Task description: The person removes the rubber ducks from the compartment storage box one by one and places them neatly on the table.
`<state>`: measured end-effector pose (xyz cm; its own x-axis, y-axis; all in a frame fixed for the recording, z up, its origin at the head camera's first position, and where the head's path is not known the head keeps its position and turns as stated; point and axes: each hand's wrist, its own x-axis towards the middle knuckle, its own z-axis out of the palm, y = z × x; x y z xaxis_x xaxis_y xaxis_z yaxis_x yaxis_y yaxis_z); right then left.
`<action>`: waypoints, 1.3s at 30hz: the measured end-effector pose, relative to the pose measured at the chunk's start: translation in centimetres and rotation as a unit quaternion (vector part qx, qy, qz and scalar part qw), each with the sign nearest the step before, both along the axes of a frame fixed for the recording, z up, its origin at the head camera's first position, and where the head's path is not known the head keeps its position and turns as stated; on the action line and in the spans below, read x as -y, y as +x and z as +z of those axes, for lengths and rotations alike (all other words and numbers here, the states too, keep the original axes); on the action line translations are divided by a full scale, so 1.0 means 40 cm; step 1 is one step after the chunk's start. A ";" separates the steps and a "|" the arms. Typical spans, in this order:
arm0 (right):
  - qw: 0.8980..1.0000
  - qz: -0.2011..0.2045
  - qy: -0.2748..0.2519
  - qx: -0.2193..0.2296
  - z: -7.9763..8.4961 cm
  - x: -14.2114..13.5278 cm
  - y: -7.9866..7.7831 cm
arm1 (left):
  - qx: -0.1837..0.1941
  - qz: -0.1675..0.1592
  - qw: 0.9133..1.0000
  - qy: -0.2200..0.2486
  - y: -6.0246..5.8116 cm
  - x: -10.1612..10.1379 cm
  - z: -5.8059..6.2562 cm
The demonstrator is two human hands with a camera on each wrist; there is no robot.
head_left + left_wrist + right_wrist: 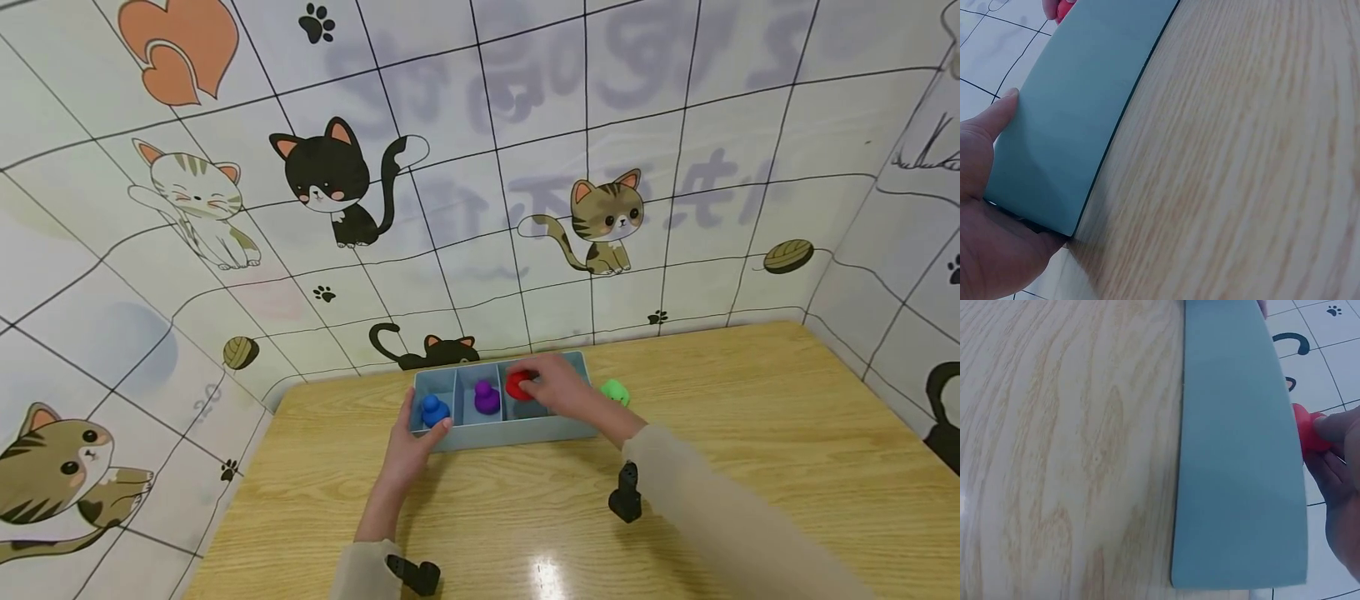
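A light blue-grey divided box (517, 431) stands on the table. My left hand (408, 446) grips its left end, thumb over the front rim and fingers along the end wall. In the leftmost compartment sits a blue knob-topped toy (435, 412); a similar purple toy (487, 398) is in the one beside it. My right hand (558, 387) pinches a red toy (517, 385) at rim height over the compartment right of the purple one. The right wrist view shows the red toy (1310, 428) between thumb and fingers. My hand partly hides the box's right end.
A bright green toy (615, 392) lies on the table just right of the box, partly behind my right wrist. The wooden table (750, 433) meets a cat-patterned back wall (465, 208) close behind the box.
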<state>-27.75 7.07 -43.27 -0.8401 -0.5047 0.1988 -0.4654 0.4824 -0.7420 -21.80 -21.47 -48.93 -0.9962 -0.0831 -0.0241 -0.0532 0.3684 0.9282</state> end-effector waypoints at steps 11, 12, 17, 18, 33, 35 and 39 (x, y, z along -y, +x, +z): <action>0.999 -0.021 -0.032 -0.012 0.037 -0.076 0.018 | 0.000 0.001 1.000 0.006 0.009 -0.008 0.013; 0.999 -0.021 -0.035 -0.017 0.037 -0.086 0.017 | 0.001 0.001 1.000 0.005 0.009 -0.008 0.013; 0.998 -0.012 -0.052 -0.023 0.041 -0.135 0.016 | -0.004 -0.002 1.000 0.004 0.009 -0.007 0.011; 0.998 -0.010 -0.052 -0.022 0.043 -0.146 0.017 | -0.005 -0.002 1.000 0.005 0.008 -0.007 0.010; 0.999 -0.051 -0.011 -0.011 0.030 -0.329 0.030 | -0.007 0.001 1.000 0.006 0.007 -0.001 -0.002; 0.998 -0.055 -0.003 -0.010 0.024 -0.348 0.031 | -0.006 0.001 1.000 0.005 0.006 -0.001 -0.001; 0.998 -0.060 0.016 -0.017 0.012 -0.378 0.034 | -0.001 -0.002 1.000 0.004 0.008 -0.003 0.006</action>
